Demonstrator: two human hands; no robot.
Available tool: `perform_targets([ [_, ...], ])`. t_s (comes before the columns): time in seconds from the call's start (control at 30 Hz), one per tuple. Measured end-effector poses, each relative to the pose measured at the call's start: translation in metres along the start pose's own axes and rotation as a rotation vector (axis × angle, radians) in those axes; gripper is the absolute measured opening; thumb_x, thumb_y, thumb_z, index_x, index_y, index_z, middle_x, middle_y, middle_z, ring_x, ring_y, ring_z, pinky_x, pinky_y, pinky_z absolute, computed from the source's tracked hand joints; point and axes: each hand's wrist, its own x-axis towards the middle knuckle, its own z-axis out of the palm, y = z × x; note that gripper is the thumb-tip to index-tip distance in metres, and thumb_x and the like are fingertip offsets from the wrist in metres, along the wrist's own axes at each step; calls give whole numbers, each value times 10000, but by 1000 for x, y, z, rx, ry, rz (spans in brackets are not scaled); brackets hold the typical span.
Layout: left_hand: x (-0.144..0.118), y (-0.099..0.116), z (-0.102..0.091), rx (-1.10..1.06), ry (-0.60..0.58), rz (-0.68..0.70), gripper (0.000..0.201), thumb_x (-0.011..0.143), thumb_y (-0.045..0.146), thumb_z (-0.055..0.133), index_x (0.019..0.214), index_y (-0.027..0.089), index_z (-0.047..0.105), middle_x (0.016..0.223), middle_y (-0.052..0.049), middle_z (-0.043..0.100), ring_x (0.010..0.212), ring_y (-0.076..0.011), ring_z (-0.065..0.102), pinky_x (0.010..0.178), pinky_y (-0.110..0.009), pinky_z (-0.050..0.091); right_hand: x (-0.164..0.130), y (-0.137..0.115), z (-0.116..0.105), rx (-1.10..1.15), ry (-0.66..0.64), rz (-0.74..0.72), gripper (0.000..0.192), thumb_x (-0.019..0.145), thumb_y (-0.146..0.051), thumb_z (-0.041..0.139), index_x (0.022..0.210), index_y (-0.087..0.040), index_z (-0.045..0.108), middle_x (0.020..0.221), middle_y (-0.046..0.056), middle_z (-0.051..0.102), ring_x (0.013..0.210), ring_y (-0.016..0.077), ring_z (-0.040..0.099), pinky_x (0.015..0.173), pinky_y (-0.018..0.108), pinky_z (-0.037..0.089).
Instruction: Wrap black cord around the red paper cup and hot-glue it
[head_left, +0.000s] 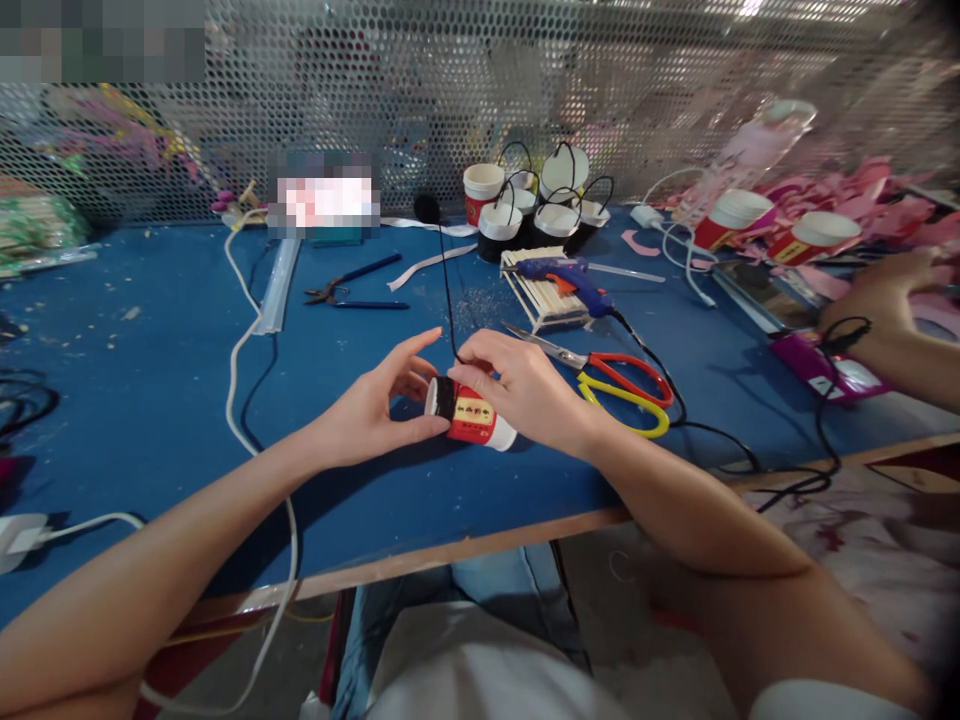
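Note:
A small red-and-white paper cup point(472, 415) lies tilted on its side between my hands, a black band of cord point(443, 398) wound around it near the rim. My left hand point(386, 405) steadies the rim end, thumb against the band, index finger stretched out and other fingers curled behind. Over the red wall, my right hand point(517, 385) grips the cup, its thumb and index finger at the edge of the band. From those fingertips a black cord point(448, 290) runs back to a small dark ball of cord point(427, 208) on the table.
Scissors point(622, 385) and a blue glue gun point(566, 280) on a stick rack point(536, 305) lie to the right. Pliers point(352, 290) lie left. Several cups with black cord handles point(559, 220) stand at the back. At right, another person's hand point(877, 310) nears pink scraps point(847, 195).

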Motion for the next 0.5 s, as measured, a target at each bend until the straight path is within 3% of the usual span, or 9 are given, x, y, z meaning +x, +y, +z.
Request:
perform_targets([
  [0.33,-1,3,3,111,-2,63,828,768,257,674,1419,296,164,1108,-74,545,953,-186,572,869,-362,487,2,1,0,-39,-24,16,139,876,-250,492,754,-183,500,765,9,529,706,117,491,661,259,369],
  [0.5,-4,3,5,255,36,176,748,747,265,691,1353,251,253,1110,-88,546,981,-202,561,892,-372,475,7,5,-4,100,-70,95,164,862,-289,513,741,-177,519,705,-19,547,654,95,486,610,236,354],
])
